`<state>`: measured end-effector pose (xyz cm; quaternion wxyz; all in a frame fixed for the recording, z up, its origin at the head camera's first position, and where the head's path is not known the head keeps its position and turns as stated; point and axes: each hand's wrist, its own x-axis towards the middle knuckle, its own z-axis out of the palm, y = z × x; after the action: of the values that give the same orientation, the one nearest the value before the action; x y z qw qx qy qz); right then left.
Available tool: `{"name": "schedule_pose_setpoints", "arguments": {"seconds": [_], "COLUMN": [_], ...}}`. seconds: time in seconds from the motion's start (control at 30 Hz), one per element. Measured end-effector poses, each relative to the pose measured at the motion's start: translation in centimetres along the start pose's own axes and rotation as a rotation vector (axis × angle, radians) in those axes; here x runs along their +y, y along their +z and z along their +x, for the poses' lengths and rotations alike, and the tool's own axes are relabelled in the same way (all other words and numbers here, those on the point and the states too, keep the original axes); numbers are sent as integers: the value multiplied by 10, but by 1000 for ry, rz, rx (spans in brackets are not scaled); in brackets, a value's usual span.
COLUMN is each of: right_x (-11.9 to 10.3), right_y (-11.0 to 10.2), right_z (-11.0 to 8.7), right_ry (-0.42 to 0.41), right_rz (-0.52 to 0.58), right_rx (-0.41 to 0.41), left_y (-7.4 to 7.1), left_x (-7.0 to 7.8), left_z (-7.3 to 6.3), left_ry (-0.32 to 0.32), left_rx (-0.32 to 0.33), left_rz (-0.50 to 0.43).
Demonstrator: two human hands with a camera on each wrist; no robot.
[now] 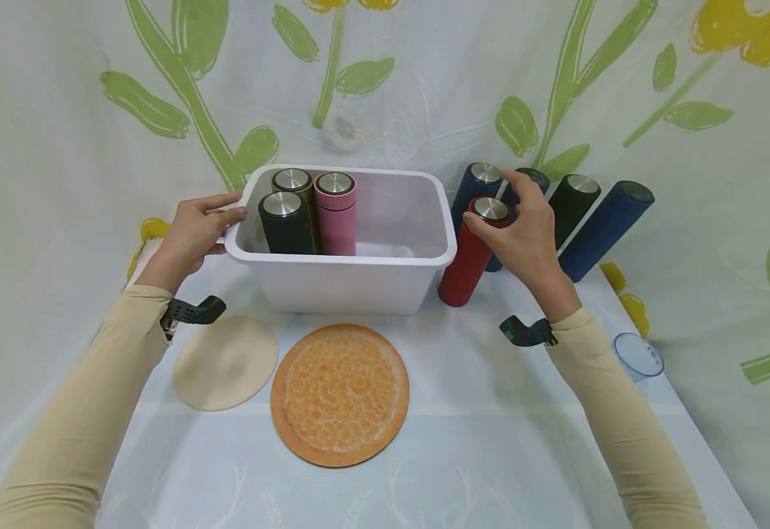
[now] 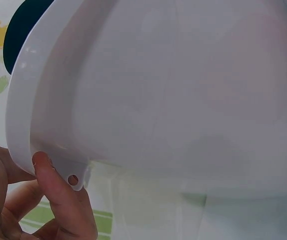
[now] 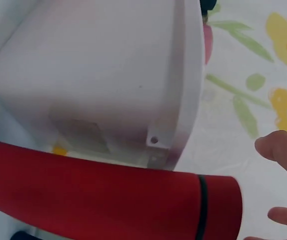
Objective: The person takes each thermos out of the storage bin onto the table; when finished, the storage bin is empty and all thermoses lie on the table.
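Note:
A white plastic bin (image 1: 345,283) stands at the back of the table, holding two dark thermos bottles (image 1: 286,220) and a pink one (image 1: 336,217). My left hand (image 1: 193,231) grips the bin's left rim; in the left wrist view a finger (image 2: 61,195) curls under the rim by a small holed tab. At the right end of the bin stands a red thermos bottle (image 1: 462,264) with a steel lid. Over its top is my right hand (image 1: 527,228), thumb and fingers spread. The right wrist view shows the thumb (image 3: 278,147) apart from the red bottle (image 3: 108,195).
Behind and right of the red bottle stand several blue and black thermos bottles (image 1: 599,231). A round orange mat (image 1: 340,397) and a pale beige disc (image 1: 226,364) lie in front of the bin. A clear glass (image 1: 638,356) is at the table's right edge.

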<state>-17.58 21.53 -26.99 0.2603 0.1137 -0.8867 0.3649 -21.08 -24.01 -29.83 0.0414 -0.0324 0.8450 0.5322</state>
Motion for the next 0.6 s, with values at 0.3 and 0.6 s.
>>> {"name": "schedule_pose_setpoints", "arguments": {"seconds": [0.3, 0.6], "right_x": [-19, -38], "right_y": [6, 23], "right_z": [7, 8], "right_ry": [-65, -97], "right_rz": [-25, -14], "right_rx": [-6, -87], "left_y": [0, 0], "left_x": [2, 0], "left_z": [-2, -1], "left_ry": [-2, 1], "left_rx": [-4, 2], "left_rz": [-2, -3]}}
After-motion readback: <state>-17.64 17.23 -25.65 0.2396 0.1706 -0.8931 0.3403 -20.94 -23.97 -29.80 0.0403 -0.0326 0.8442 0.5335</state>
